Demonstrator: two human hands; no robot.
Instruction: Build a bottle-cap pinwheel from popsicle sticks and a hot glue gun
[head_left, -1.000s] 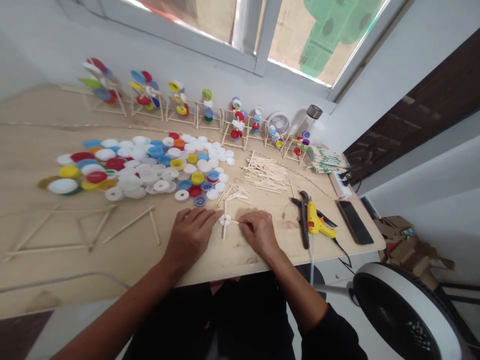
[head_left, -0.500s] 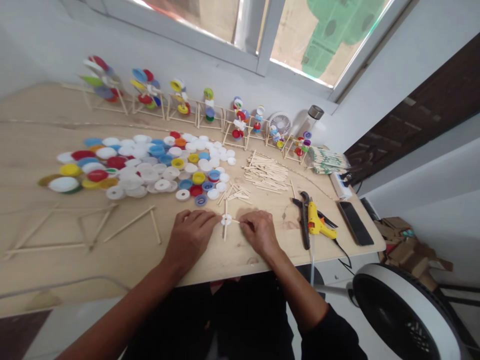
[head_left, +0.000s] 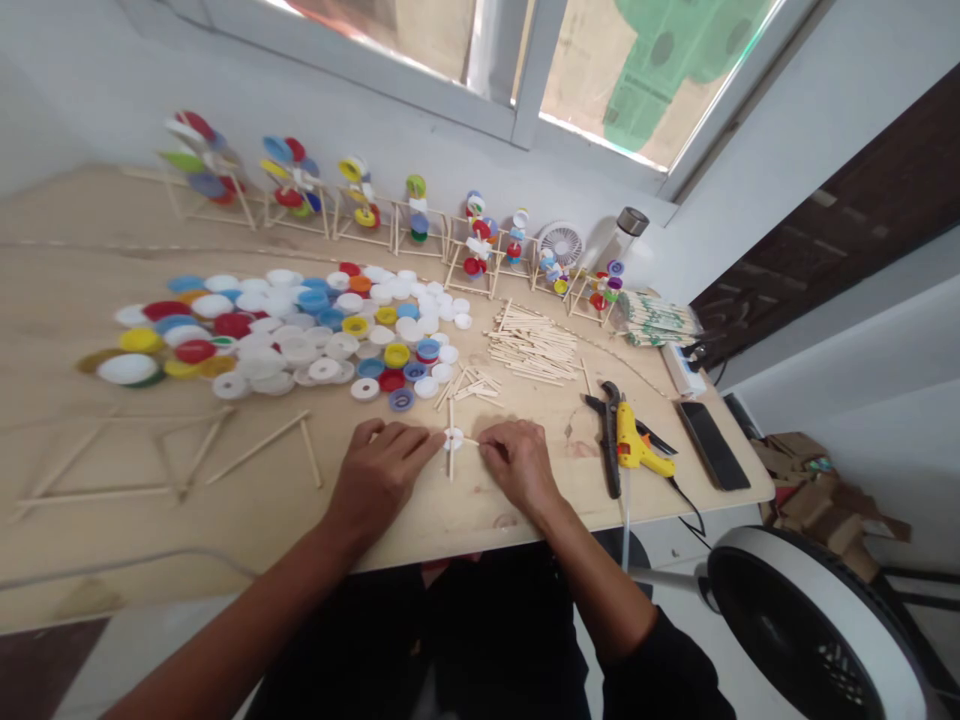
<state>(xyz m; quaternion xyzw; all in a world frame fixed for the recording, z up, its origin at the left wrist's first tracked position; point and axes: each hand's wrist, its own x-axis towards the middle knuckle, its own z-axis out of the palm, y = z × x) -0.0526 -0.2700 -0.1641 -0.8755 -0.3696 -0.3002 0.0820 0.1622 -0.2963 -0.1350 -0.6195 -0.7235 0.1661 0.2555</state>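
Note:
A small white disc (head_left: 454, 438), like a bottle cap, lies on the table with thin wooden sticks across it. One stick (head_left: 451, 465) runs up and down over the disc, and a shorter stick (head_left: 471, 442) points out to its right. My left hand (head_left: 384, 462) is closed, its fingertips at the disc's left edge, holding it against the table. Between the thumb and finger of my right hand (head_left: 519, 458) is the outer end of the short stick. Just beyond the disc lie several loose short sticks (head_left: 480, 384).
Many coloured bottle caps (head_left: 300, 345) spread across the left. Behind them stand several stick-framed wheels (head_left: 420, 215). A stick pile (head_left: 532, 345) lies at centre right, near a yellow glue gun (head_left: 634, 445), a dark cutter (head_left: 609, 440) and a phone (head_left: 712, 445). Stick frames (head_left: 105, 495) lie front left.
Both hands stay at the disc with almost no movement. The view has shifted very slightly.

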